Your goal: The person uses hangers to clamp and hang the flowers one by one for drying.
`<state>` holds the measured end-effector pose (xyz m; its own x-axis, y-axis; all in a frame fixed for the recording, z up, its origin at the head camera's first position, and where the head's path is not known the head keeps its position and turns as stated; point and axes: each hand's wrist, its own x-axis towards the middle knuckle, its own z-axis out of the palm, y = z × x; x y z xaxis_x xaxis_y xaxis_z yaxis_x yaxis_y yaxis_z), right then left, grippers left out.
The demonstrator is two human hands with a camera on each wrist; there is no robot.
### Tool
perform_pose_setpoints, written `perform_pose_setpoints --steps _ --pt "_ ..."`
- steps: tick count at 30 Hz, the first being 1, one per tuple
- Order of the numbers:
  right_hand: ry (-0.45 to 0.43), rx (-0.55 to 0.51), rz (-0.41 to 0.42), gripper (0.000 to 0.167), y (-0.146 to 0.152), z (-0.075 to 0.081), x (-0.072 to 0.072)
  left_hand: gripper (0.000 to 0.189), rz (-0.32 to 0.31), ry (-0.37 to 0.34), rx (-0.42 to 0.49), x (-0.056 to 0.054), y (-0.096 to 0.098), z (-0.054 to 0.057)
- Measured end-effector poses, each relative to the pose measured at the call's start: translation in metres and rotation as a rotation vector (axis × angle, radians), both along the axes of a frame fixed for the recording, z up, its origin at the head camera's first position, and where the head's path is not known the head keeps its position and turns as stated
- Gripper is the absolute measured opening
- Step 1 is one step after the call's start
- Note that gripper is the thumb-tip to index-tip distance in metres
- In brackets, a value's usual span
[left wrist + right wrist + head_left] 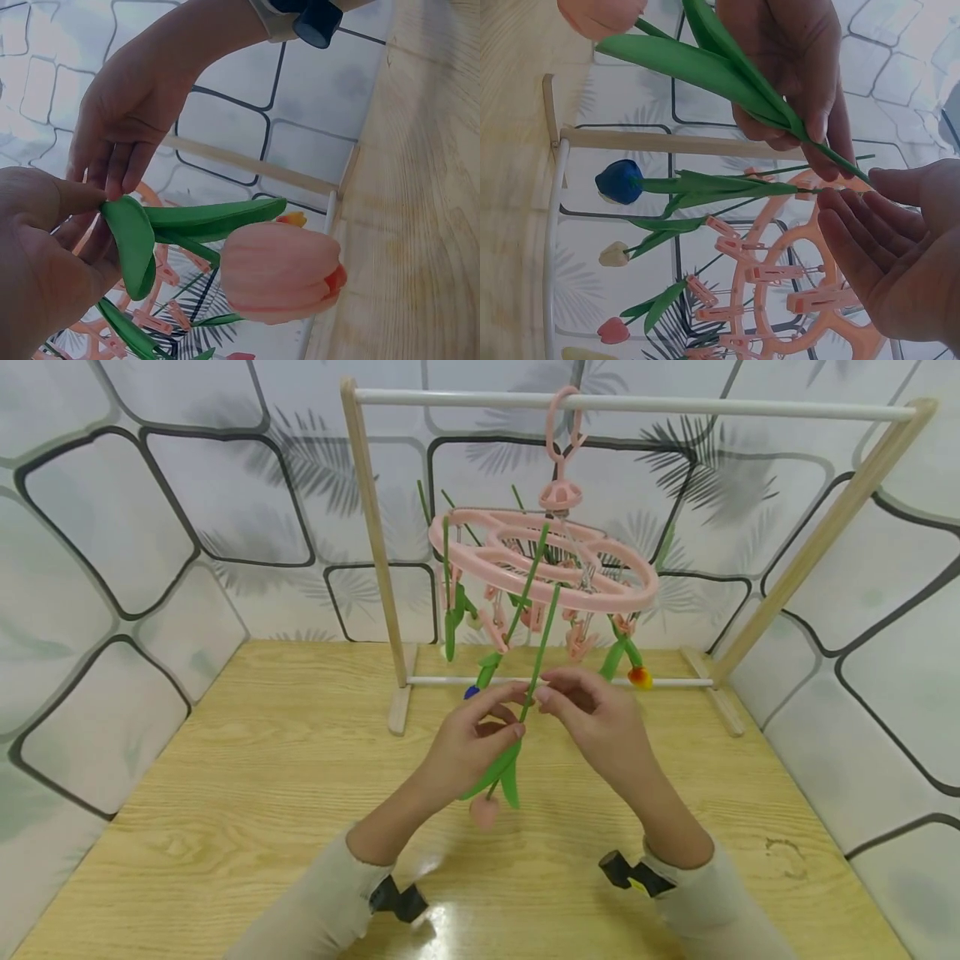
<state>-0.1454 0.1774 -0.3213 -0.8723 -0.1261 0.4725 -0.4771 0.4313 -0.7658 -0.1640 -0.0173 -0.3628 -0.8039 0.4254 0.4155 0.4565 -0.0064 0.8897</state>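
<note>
An artificial pink tulip (281, 271) hangs bloom down, its green stem (545, 631) slanting up in front of a pink round clip hanger (480, 560). My left hand (476, 739) pinches the stem just above the leaves (705, 71). Close beside it, my right hand (600, 718) holds the stem a little higher, between thumb and fingertips. Behind the hands, a blue tulip (619, 181) hangs by its stem from one of the hanger's clips (806, 191). The right wrist view shows the pink bloom cut off at the top edge.
The hanger's hook (562, 422) loops over the white top bar (712, 406) of a wooden-legged stand (372, 535). A white tulip (615, 253), a reddish-pink tulip (613, 330) and an orange-yellow tulip (640, 677) hang around the ring. Below is a wood-grain table (247, 827); patterned walls enclose it.
</note>
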Motion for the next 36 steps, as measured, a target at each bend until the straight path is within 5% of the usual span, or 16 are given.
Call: perform_pose_setpoints --steps 10,18,28,36 --pt "0.147 -0.033 -0.153 0.022 0.041 0.031 -0.007 0.047 -0.020 -0.044 0.026 -0.001 0.001 0.001" --pt "0.446 0.197 -0.144 0.030 0.075 0.069 -0.038 0.046 -0.019 -0.081 -0.003 -0.002 0.000 0.002" --pt "0.209 0.372 -0.003 0.029 0.098 0.079 -0.069 0.044 -0.016 -0.100 -0.027 -0.001 0.000 -0.001" --pt "0.292 0.385 0.033 0.019 0.088 0.074 -0.073 0.045 -0.026 -0.097 -0.046 -0.003 0.000 -0.002"
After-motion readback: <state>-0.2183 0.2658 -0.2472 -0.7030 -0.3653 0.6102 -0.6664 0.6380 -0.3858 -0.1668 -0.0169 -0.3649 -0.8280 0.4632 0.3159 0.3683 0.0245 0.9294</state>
